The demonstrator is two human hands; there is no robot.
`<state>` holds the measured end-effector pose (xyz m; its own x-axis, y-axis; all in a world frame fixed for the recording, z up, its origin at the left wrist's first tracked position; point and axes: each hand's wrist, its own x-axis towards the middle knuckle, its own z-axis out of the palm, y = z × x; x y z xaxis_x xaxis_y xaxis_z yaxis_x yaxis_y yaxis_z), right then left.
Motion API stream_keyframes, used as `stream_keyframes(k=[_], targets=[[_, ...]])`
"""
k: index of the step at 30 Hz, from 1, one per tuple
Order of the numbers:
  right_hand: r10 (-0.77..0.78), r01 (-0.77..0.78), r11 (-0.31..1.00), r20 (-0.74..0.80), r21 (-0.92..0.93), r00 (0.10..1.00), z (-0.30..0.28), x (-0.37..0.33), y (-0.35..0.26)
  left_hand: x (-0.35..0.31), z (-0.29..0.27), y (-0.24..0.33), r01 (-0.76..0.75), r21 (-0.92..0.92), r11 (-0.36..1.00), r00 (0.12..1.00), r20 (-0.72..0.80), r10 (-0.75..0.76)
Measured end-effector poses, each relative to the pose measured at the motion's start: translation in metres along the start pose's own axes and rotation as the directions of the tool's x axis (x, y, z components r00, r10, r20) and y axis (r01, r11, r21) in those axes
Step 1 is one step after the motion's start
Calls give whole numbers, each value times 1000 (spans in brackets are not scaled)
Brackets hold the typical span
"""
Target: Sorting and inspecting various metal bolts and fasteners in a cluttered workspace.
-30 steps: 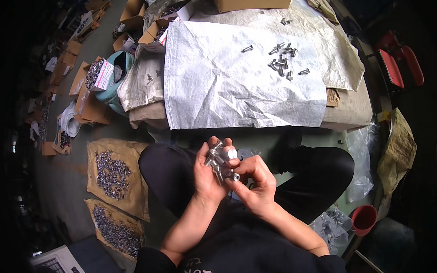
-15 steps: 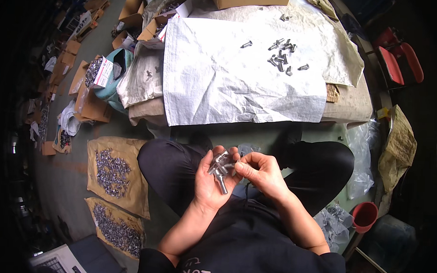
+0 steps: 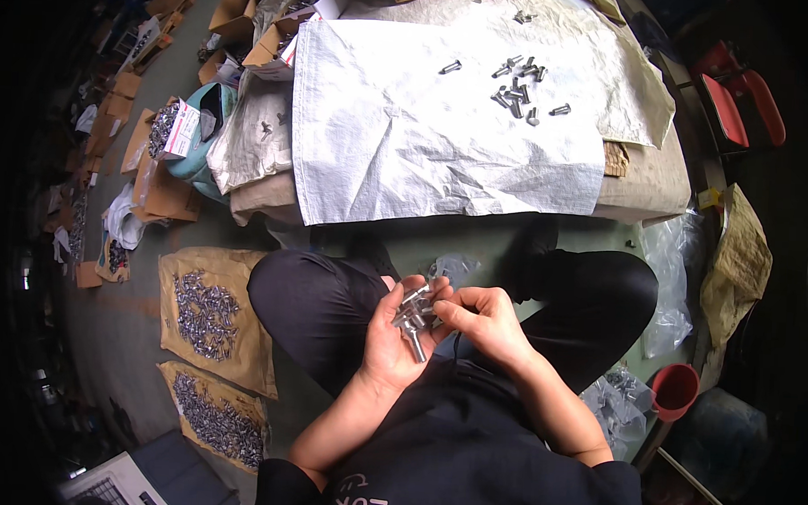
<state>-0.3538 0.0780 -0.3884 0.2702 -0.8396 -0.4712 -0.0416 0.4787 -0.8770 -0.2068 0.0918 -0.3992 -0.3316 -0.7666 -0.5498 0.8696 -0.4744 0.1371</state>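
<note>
Several shiny metal bolts [image 3: 417, 344] lie in the cupped palm of my left hand [image 3: 385, 348], its fingers curled up around them. One bolt points down toward my wrist. Against the right side of this bunch, the thumb and forefinger of my right hand [image 3: 488, 328] are pinched together; what sits between the fingertips is mostly hidden, but it seems to be one of the bolts. Ahead of me, a loose group of similar bolts [image 3: 514, 98] rests on a white woven sheet [image 3: 363, 162], with a few lying apart from it.
Two brown sacks, one farther [image 3: 172, 333] and one nearer [image 3: 184, 420], carry many small metal parts on the floor at left. Cardboard boxes [image 3: 167, 195] stand beyond them. At right are a red bucket [image 3: 675, 393], clear plastic bags [image 3: 665, 306] and a red chair [image 3: 725, 112].
The view has shifted slightly, so the sheet and its bolts appear higher. The bolts in my left palm have turned a little, while my right fingers stay pinched beside them.
</note>
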Motion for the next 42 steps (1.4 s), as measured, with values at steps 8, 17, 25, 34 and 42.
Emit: stream_keyframes(k=[8,17,25,34,42], targets=[[170,-178,795,69,579,983,1,-3,11,6,-17,14,132,-200,971,991,40,-127],[92,-172,755,158,633,983,1,-1,20,-10,4,15,-114,397,911,991,109,76],[54,-200,683,224,702,973,-1,-4,21,-13,8,18,-93,483,871,977,212,-13],[-70,-102,751,233,652,970,2,-6,31,-16,11,26,-75,605,793,982,181,-46],[-47,-101,784,221,613,974,5,-8,26,-22,20,25,-344,937,65,932,333,141]])
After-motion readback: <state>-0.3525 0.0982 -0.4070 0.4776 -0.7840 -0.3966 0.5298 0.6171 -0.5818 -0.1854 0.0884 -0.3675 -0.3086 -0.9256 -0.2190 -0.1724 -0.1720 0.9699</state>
